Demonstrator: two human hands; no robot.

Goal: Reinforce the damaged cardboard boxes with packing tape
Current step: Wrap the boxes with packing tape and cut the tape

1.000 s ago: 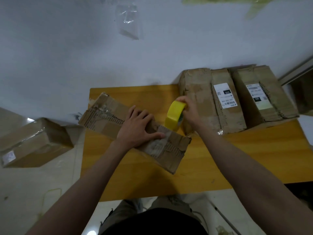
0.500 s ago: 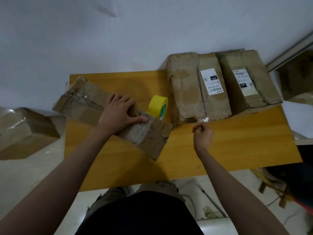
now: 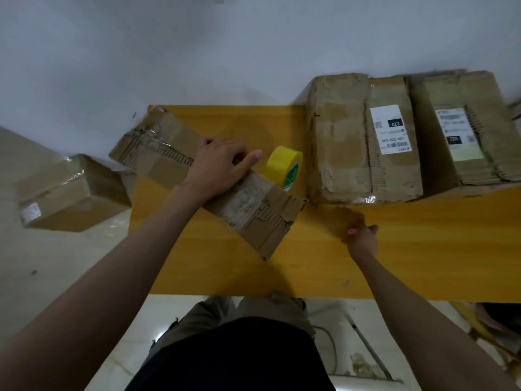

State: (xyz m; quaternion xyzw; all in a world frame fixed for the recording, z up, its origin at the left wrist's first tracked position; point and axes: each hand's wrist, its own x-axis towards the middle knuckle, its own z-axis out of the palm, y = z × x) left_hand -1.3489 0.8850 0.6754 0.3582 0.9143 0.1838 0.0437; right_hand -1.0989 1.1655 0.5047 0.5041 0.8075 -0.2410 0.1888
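Observation:
A long, torn cardboard box [image 3: 253, 213] lies slanted across the left part of the yellow wooden table [image 3: 423, 249]. My left hand [image 3: 220, 167] rests on top of its middle with the thumb stretched toward the right end. A yellow roll of packing tape [image 3: 283, 165] stands on edge just behind the box's right end. To the right of the box, my right hand [image 3: 362, 239] is curled above the table and pinches the end of what looks like a translucent tape strip [image 3: 335, 215] running back to the box's right corner.
Two worn cardboard boxes with white labels [image 3: 338, 136] [image 3: 462, 128] stand side by side at the table's back right, against the white wall. Another taped box [image 3: 70, 193] sits on the floor to the left. A stool shows at the bottom right.
My right hand let go of the yellow roll, left it behind the box and drew back toward me and to the right. The left hand stayed on the box.

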